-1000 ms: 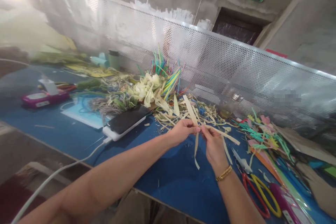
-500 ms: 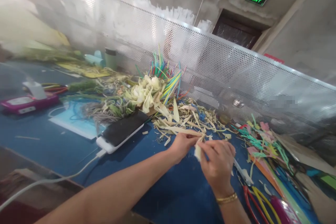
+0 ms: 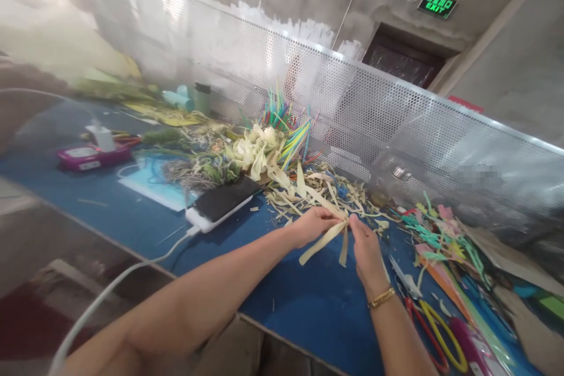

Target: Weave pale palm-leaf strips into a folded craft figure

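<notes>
My left hand (image 3: 314, 227) is closed in a pinch on a pale, dried corn husk strip (image 3: 325, 241). From the other side, my right hand (image 3: 366, 245) pinches the same strip with thumb and fingers. Between the fingertips the husk gathers at a knot-like point, and two flat tails hang down from it. Just beyond the hands lies a loose heap of husk scraps (image 3: 324, 188). Scissors (image 3: 434, 329) with red and yellow handles rest to the right of my right wrist.
A phone (image 3: 227, 197) with a white cable (image 3: 132, 267) lies left, beside a light-blue sheet (image 3: 152, 184). Coloured stems (image 3: 293, 141) stand behind a husk bundle (image 3: 258, 150). Paper pieces (image 3: 440, 235) lie right. A perforated metal screen (image 3: 343, 94) borders the table. Another person's blurred arm (image 3: 26, 100) is far left.
The view has shifted slightly. My right hand has turned and its fingers are straighter; the husk's two tails now hang spread apart below the knot-like point.
</notes>
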Demonstrator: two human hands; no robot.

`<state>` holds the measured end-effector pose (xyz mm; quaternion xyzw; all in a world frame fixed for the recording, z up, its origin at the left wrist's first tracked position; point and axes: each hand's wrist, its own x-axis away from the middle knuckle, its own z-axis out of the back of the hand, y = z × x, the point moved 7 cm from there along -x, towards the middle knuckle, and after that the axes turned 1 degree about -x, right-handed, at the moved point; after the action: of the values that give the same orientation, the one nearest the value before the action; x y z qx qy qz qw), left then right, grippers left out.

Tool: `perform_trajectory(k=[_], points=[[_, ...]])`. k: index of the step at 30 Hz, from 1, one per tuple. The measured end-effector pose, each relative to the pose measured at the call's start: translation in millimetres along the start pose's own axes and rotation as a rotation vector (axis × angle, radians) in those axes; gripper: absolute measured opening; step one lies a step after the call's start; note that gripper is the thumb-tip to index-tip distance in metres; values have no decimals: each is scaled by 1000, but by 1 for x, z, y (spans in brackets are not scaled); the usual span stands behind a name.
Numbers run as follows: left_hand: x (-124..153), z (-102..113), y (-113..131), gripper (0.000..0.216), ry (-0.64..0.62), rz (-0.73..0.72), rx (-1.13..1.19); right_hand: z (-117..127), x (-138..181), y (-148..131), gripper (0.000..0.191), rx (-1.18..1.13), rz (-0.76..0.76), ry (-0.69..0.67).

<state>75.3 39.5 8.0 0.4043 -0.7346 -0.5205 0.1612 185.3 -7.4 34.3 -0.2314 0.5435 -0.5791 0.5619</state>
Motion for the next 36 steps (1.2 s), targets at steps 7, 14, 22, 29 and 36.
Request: perform_trajectory(k=[7, 14, 22, 29, 36], points=[[-6, -5, 1, 23, 103, 13, -17, 4, -3, 2, 36, -181, -57, 76], [-4, -1, 14, 13, 132, 26, -105, -14, -9, 16, 35, -514, -241, -138], [0, 22, 11, 21, 125, 116, 22, -48, -10, 5, 29, -625, -292, -282], [-2, 38, 0, 10, 50, 237, 237, -64, -24, 6, 22, -727, -255, -266], [-1, 42, -7, 4, 88, 278, 359, -64, -27, 15, 27, -663, -230, -200]])
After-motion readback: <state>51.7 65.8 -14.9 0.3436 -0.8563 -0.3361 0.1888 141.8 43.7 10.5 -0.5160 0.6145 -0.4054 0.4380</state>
